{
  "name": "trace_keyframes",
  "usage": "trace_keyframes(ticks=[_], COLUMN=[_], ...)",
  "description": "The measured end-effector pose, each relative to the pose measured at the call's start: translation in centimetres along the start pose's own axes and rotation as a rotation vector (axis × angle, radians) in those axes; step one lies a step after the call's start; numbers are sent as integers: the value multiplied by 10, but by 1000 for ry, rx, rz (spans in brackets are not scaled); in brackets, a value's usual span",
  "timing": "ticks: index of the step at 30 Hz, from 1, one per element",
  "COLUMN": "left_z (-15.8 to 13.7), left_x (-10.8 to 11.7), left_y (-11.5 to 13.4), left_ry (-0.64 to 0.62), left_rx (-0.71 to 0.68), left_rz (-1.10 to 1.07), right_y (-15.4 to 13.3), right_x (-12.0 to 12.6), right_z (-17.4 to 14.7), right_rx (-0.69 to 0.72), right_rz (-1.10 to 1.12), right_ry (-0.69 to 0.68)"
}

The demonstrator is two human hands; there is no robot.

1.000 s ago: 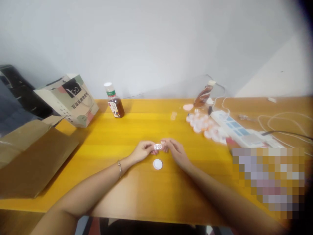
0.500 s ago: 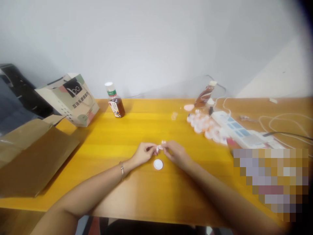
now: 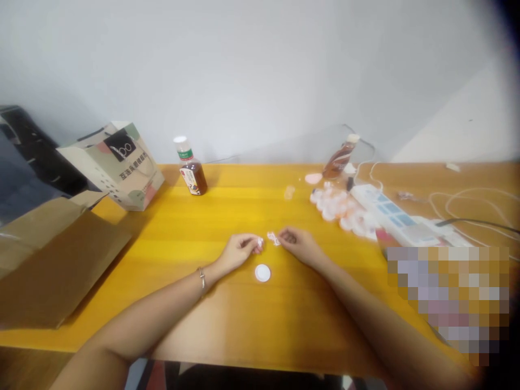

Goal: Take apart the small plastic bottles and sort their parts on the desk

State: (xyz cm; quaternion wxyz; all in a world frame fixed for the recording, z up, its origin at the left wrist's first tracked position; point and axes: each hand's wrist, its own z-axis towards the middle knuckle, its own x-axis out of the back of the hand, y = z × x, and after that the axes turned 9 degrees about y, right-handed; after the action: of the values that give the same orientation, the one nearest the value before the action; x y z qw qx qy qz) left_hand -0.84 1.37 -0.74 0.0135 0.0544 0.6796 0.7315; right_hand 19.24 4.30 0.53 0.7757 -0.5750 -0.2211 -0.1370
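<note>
A small white-and-red patterned strip (image 3: pixel 272 238) is pinched in the right hand (image 3: pixel 301 246); the left hand (image 3: pixel 238 253), apart, pinches a small whitish piece (image 3: pixel 260 242) near a flat white disc (image 3: pixel 262 273) on the yellow wooden surface (image 3: pixel 239 208).

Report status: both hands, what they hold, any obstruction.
Left hand pinching small white piece. Right hand pinching pale, red-marked scrap, apart from left. White disc flat on table, nearside of hands; no obstruction seen between them.

Yellow table (image 3: pixel 252 325) under white disc (image 3: pixel 262 273), white-capped bottle (image 3: pixel 194 177), paper bag (image 3: pixel 136 181), power strip (image 3: pixel 392 208).
</note>
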Motion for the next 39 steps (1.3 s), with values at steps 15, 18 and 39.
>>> trace_keyframes(ticks=[15,18,39], left_z=[-1,-2,-3], left_x=[0,-1,0], left_y=[0,1,-5], left_ry=[-22,-31,-18], left_rx=[-31,-57,-42], left_rz=[82,127,102], right_y=[-17,-24,30], right_x=[-17,-28,58], right_z=[-19,-27,21], right_rx=[317,397,-220], right_rz=[-16,3,-311], right_ry=[134,89,185])
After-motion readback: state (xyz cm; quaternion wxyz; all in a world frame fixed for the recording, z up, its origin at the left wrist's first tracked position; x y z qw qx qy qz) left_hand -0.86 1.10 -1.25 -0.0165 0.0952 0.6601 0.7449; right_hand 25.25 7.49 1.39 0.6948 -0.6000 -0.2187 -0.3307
